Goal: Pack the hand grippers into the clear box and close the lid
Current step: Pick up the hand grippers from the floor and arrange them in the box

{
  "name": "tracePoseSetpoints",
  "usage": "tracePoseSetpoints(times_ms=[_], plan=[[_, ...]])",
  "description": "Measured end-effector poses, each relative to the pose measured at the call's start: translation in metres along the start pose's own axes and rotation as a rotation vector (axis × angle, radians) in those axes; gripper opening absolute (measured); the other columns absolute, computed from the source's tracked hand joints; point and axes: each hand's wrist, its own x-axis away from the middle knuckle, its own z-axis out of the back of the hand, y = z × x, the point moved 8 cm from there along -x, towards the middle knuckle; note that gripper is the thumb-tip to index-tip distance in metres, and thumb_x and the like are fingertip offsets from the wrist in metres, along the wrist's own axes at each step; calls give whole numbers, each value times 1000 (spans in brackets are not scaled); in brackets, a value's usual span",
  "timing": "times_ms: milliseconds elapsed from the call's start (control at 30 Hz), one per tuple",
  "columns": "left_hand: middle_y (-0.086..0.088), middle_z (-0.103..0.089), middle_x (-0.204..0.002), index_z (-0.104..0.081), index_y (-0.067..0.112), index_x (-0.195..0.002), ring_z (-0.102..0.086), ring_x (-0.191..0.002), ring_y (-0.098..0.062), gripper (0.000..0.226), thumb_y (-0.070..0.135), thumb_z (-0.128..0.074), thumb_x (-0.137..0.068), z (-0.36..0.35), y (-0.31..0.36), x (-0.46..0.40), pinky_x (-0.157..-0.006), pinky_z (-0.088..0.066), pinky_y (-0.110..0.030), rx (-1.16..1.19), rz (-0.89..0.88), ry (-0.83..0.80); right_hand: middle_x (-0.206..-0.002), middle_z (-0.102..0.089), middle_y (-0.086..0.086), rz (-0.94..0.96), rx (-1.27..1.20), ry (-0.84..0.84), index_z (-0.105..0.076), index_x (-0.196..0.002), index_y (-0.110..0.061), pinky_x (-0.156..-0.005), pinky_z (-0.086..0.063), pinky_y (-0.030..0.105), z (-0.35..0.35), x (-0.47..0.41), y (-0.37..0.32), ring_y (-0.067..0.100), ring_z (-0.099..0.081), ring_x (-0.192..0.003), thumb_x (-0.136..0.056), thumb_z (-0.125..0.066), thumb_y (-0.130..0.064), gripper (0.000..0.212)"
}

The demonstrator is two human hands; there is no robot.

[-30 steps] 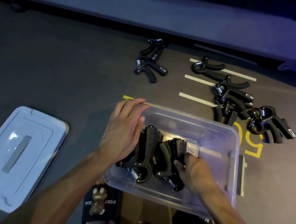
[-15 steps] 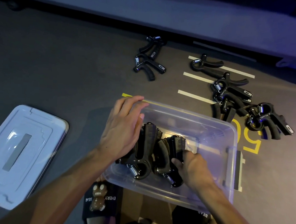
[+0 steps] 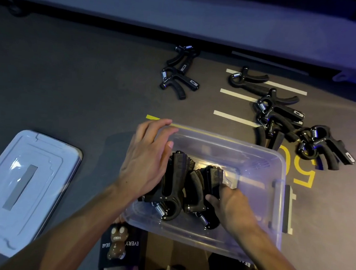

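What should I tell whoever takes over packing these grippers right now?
Left hand: open, steadying the grippers in the box.
Right hand: grip on the right-hand gripper in the box.
Done: at least two grippers stand in the box.
Left: pair on the floor, pile at right, then fit the lid, lying left of the box.

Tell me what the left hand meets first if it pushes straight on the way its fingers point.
Probably the far rim of the clear box: the left hand points up-right over it. Depth is unclear, so it might pass above.
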Motion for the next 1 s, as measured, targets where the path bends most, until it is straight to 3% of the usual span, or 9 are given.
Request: tracePoseSetpoints(times_ms=[167, 267, 400, 500, 600, 667, 767, 867, 1000], plan=[[2, -50, -144, -57, 16, -136, -44, -129, -23, 35, 24, -44, -105, 1, -4, -2, -110, -38, -39, 33, 9, -27, -105, -69, 11, 11, 88, -22, -63, -108, -17, -78, -49, 32, 8, -5, 4, 31, -65, -101, -93, -49, -62, 49], [4, -52, -139, -57, 18, -137, -45, -125, -21, 37, 28, -42, -106, 5, -11, -15, -110, -36, -35, 62, 12, -29, -104, -70, 7, 60, 177, 90, -61, -106, -24, -74, -44, 32, 40, -6, -4, 30, -66, -100, -92, -41, -67, 49], [6, -60, -123, -62, 21, -130, -51, -112, -11, 37, 33, -39, -104, 5, -44, -54, -102, -35, -27, 241, 164, -71, -82, -73, -4, 271, -40, 367, -62, -100, -27, -67, -53, 32, 105, -1, -34, 23, -70, -82, -92, -49, -56, 33], [4, -65, -123, -65, 25, -127, -58, -113, -11, 33, 32, -42, -104, -14, -74, -98, -96, -39, -24, 334, 291, -222, -73, -69, -9, 461, -149, 544, -64, -96, -28, -57, -42, 23, 146, 7, -63, 11, -62, -68, -95, -59, -38, 11], [-1, -63, -132, -63, 25, -132, -57, -123, -18, 31, 24, -46, -106, -45, -93, -137, -99, -40, -25, 226, 313, -403, -78, -66, -12, 561, -242, 587, -65, -98, -25, -64, -41, 19, 162, -6, -75, 9, -57, -73, -95, -61, -27, 6], [-5, -56, -136, -56, 26, -140, -53, -128, -22, 38, 23, -48, -103, -70, -101, -155, -104, -37, -27, 109, 295, -512, -82, -65, -12, 581, -257, 565, -65, -100, -23, -71, -45, 25, 161, -23, -78, 7, -55, -76, -96, -61, -23, 7], [-10, -43, -148, -37, 32, -154, -39, -140, -33, 55, 30, -51, -101, -107, -111, -169, -116, -33, -39, -51, 272, -649, -84, -67, -11, 607, -270, 548, -66, -101, -22, -72, -43, 26, 161, -38, -80, 5, -51, -75, -96, -59, -21, 8], [-7, -35, -153, -22, 41, -158, -33, -142, -37, 64, 41, -51, -100, -130, -115, -179, -117, -32, -48, -146, 278, -672, -85, -67, -14, 598, -292, 531, -66, -102, -24, -71, -41, 20, 162, -48, -79, 2, -49, -75, -95, -56, -25, 12], [-3, -36, -144, -25, 47, -155, -35, -135, -31, 64, 42, -54, -98, -138, -116, -189, -109, -40, -47, -191, 288, -613, -86, -70, -10, 590, -279, 515, -65, -100, -24, -73, -46, 29, 162, -61, -78, 9, -57, -75, -95, -55, -26, 12]])
